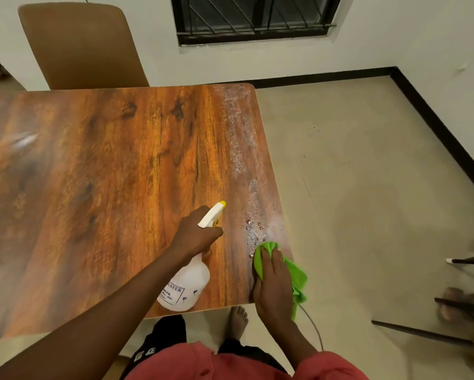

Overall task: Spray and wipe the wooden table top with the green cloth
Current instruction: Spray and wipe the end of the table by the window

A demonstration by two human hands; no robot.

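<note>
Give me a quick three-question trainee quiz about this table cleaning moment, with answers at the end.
1. True or false: the left hand grips the white plastic spray bottle with the yellow nozzle.
2. Where on the brown wooden table top do the spray droplets lie? A) left side B) middle C) along the right edge
3. Fill in: the right hand presses flat on the ____.
Key: 1 true; 2 C; 3 bright green cloth.

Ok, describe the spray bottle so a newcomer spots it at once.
Start at the wooden table top and go to its near right corner. There the left hand grips the spray bottle by its neck, left of the green cloth under the right hand. Only it is translucent white, with a yellow nozzle tip.
</note>
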